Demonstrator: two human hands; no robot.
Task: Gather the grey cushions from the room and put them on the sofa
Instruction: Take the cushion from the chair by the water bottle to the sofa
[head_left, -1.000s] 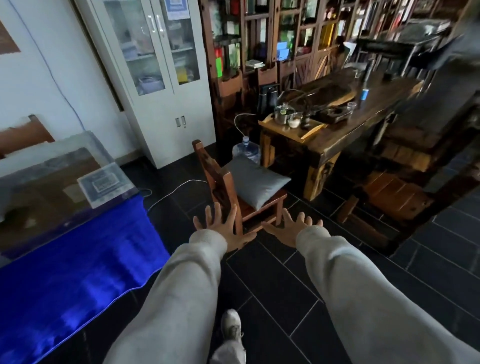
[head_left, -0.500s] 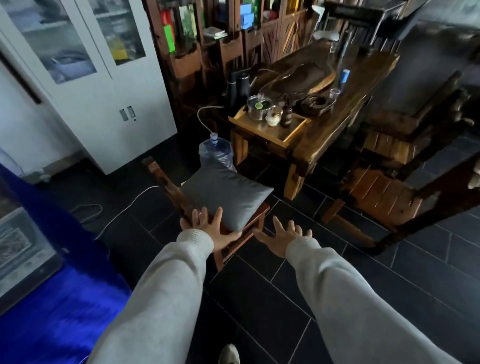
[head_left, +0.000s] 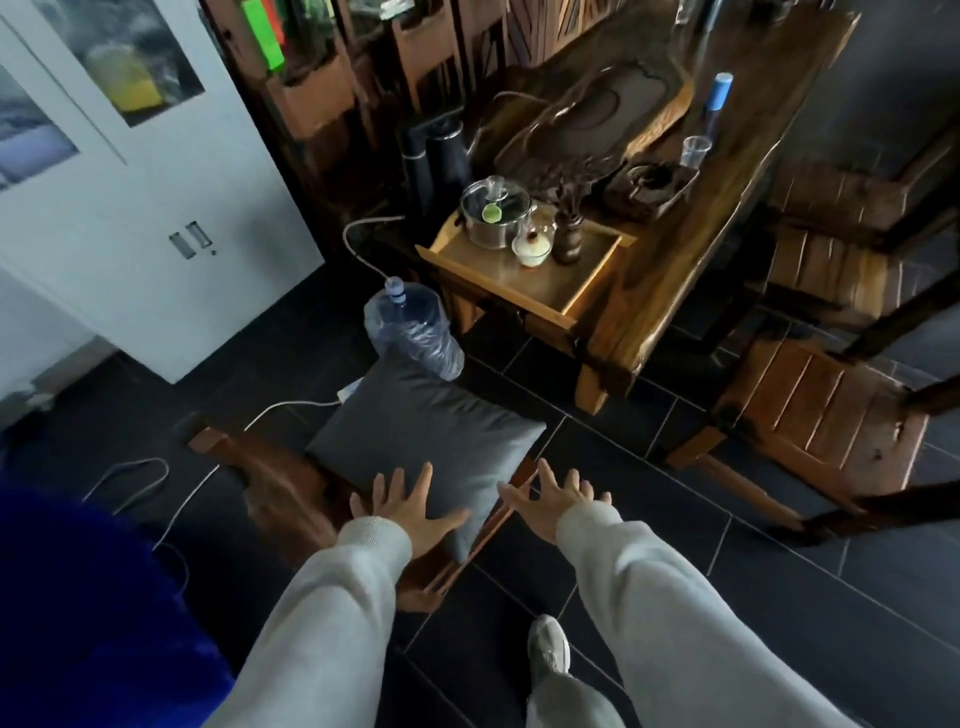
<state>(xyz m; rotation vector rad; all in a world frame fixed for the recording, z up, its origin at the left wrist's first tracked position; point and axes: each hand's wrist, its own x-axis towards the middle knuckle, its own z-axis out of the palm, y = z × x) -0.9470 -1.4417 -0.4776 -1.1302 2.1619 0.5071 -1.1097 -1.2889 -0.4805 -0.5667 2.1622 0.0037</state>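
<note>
Water jug (head_left: 415, 332) crowds cushion (head_left: 431, 441) far edge; near, right sides clear.

Occlusions and cropping. The chair (head_left: 270, 483) seat lies mostly hidden beneath the grey cushion (head_left: 426, 441), whose near edge is covered by the left hand (head_left: 410, 514). The blue cloth (head_left: 88, 613) is cut by the left and bottom edges. The cabinet (head_left: 156, 197) contents are blurred behind glass. The worktop (head_left: 675, 270) runs off the top edge; only the toe of the shoe (head_left: 548, 644) shows.
</note>
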